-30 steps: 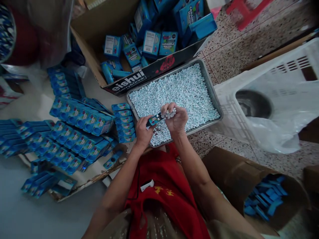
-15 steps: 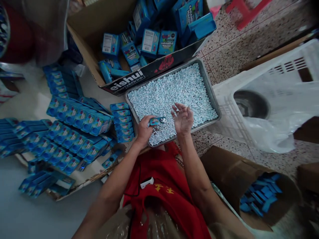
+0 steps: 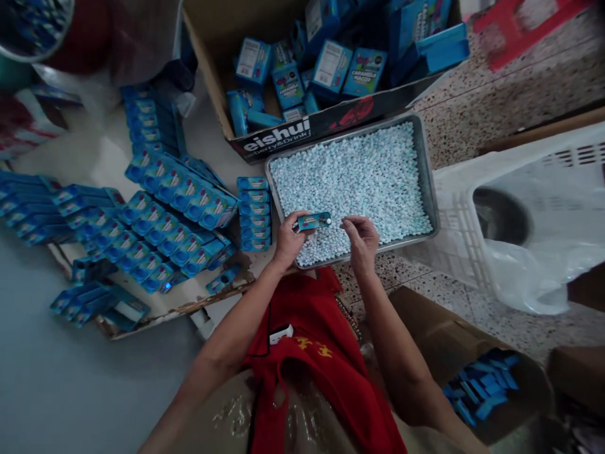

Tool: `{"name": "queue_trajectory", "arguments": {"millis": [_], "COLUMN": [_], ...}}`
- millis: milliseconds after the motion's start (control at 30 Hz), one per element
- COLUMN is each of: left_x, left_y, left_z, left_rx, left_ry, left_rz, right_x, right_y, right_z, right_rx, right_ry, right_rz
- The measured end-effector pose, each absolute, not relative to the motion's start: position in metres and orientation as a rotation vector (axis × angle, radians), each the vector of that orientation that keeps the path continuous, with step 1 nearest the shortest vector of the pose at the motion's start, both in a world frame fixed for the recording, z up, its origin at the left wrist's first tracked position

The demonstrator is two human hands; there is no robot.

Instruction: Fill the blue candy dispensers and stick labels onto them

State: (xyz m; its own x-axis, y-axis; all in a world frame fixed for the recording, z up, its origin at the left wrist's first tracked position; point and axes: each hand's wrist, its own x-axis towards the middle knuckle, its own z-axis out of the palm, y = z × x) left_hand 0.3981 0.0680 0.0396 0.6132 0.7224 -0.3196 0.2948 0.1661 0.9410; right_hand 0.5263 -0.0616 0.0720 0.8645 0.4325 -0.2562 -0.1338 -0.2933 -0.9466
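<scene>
My left hand (image 3: 287,244) grips a small blue candy box (image 3: 312,221) over the near left part of a metal tray (image 3: 431,208). White candies show at the box's right end. Just right of it is my right hand (image 3: 362,244), its thumb and fingertips pinched together above the candies. Whatever may be between those fingertips is too small to make out. Small pale blue and white candies (image 3: 350,170) fill the tray.
Rows of blue candy boxes (image 3: 174,233) stand on the table to the left, with a short column (image 3: 254,214) beside the tray. Behind is a carton (image 3: 331,120) of larger blue boxes. A white plastic crate (image 3: 460,252) and an open carton (image 3: 420,321) lie right.
My right hand has gone from open and loosely curled to a pinch near the box end. The left hand still holds the candy box. The whole view has shifted.
</scene>
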Motion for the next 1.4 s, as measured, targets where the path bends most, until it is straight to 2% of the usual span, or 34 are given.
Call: {"name": "queue_trajectory", "arguments": {"millis": [200,400,567,667,833,933,1033,1167,1400], "left_x": [0.364,0.291,0.196,0.11,-0.039,-0.088,-0.099,-0.09,-0.097], "left_y": [0.06,0.056,0.035,0.017,0.028,0.076,0.133,0.174,0.154], "left_z": [0.068,0.114,0.149,0.157,0.13,0.093,0.057,0.026,0.017], "left_rx": [1.352,1.571,1.54,1.468,1.375,1.371,1.416,1.396,1.318], "left_ry": [0.928,0.892,1.036,1.197,1.777,1.857,1.761,1.662,1.594], "left_rz": [0.522,0.655,0.715,0.75,0.829,0.882,0.849,0.813,0.976], "right_x": [0.495,0.44,0.38,0.344,0.274,0.235,0.223,0.239,0.249], "right_y": [-0.042,-0.031,-0.03,-0.043,-0.069,-0.07,-0.055,-0.031,-0.008], "right_z": [0.111,0.146,0.165,0.16,0.133,0.117,0.1,0.073,0.044], "right_rx": [-1.732,-1.77,-1.488,-1.513,-1.78,-1.922,-2.032,-2.13,-1.94], "right_ry": [-0.35,-0.447,-0.283,-0.334,-0.687,-1.207,-1.76,-2.058,-2.189], "right_rz": [0.633,0.76,1.091,1.211,1.4,1.429,1.045,0.639,0.802]}}
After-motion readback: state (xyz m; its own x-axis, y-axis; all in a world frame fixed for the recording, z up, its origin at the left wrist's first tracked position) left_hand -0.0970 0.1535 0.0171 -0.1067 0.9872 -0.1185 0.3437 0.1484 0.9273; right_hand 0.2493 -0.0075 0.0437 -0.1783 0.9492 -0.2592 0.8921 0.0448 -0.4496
